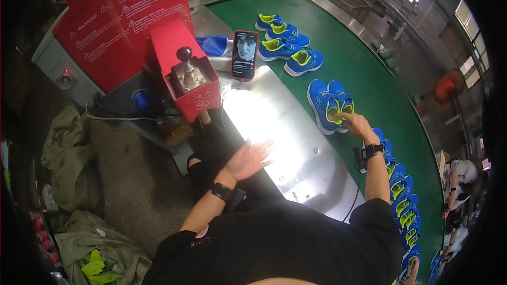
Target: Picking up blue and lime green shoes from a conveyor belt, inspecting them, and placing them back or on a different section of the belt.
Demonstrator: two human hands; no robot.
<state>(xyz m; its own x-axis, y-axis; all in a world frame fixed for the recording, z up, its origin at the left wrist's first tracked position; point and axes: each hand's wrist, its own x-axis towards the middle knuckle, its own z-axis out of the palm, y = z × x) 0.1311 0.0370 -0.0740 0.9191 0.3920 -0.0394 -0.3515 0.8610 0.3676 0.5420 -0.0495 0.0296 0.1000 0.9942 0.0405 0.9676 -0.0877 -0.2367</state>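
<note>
Pair of blue lace-up shoes with white soles and yellow-green linings: side by side on a flat green surface with a metal border, toes pointing away from the person.
Right hand: at the pair's heel end, fingers bent at the collar of the nearer opening; whether they grip it, cannot tell.
Left hand: unoccupied, palm upward, fingers extended and thumb spread, over the near edge of a brightly lit sheet-metal surface.
Black wristbands: one on each wrist, each with a dark attached block.
Group of four matching blue shoes: beyond the pair, on the green surface.
Long row of matching blue shoes: closely set, running toward the lower right; another person's hand at its near end.
Smartphone in a red case: propped upright at the far end of the metal surface, screen lit.
Red box-shaped machine head with black ball knob: left of the smartphone.
Olive cloth sack: lower left, yellow-green pieces at its opening.
</note>
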